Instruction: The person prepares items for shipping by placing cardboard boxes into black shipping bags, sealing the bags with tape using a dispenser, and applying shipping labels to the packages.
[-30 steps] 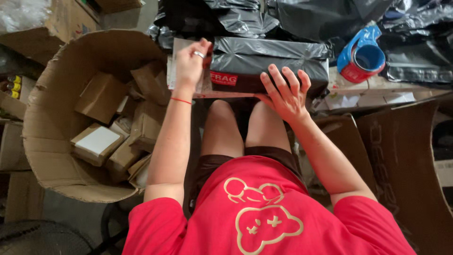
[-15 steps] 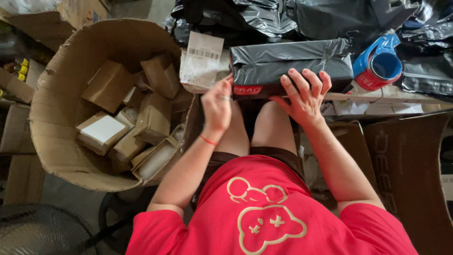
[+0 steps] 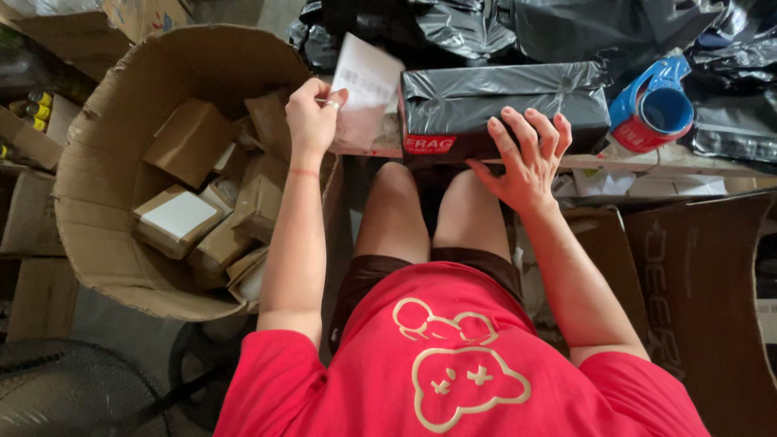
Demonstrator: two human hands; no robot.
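Holding a white label sheet (image 3: pixel 366 89) pinched in my left hand (image 3: pixel 310 121), right hand (image 3: pixel 526 158) spread on the black-wrapped parcel (image 3: pixel 502 109) at the table's near edge; labelling looks next, needing the sheet laid flat.

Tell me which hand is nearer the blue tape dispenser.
Right. The right hand rests on the black-wrapped parcel, just left of the blue tape dispenser. The left hand holds a white paper label beyond the parcel's far end.

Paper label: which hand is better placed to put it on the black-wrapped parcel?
Left, probably. The left hand already pinches the paper label just beside the black-wrapped parcel; the right hand lies flat on the parcel's front, steadying it.
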